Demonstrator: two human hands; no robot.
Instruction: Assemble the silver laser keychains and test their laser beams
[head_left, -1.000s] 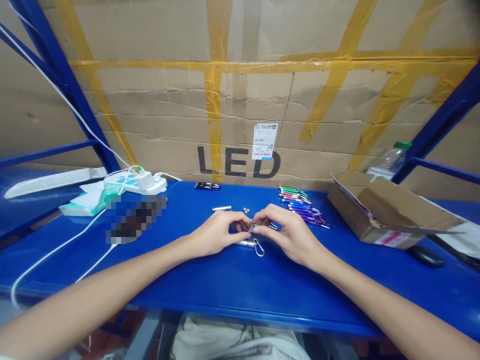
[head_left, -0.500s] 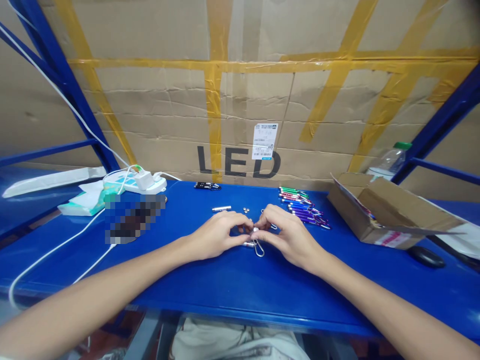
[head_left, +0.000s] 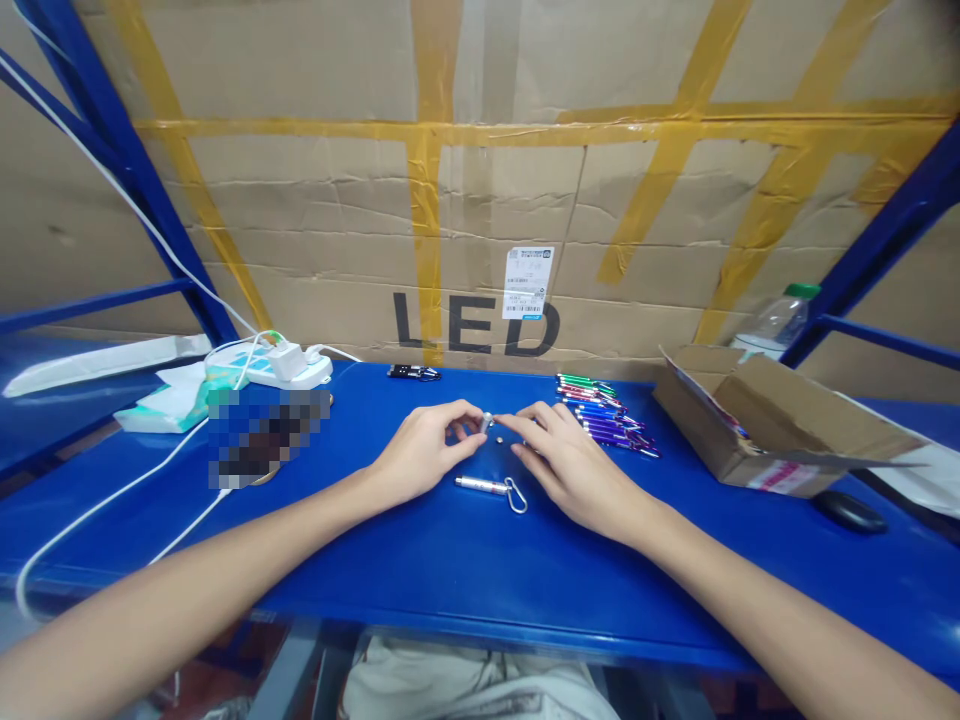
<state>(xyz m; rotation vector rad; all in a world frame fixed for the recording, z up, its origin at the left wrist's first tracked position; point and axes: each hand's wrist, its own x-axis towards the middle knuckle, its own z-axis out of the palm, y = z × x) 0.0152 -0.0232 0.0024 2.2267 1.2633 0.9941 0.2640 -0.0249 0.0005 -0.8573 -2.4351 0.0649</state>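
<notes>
Left hand (head_left: 424, 452) pinches small silver part (head_left: 486, 420) w/ fingertips, up off table (head_left: 450, 570) so right hand (head_left: 574, 460), open, can touch it

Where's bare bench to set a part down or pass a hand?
Free: the front strip of bench between the forearms, this side of the silver torch; the back strip between black keychain and coloured torches. Crowded: around left hand pinching a small silver part, right hand beside it; left corner with power strip; right end with box and mouse.
</notes>
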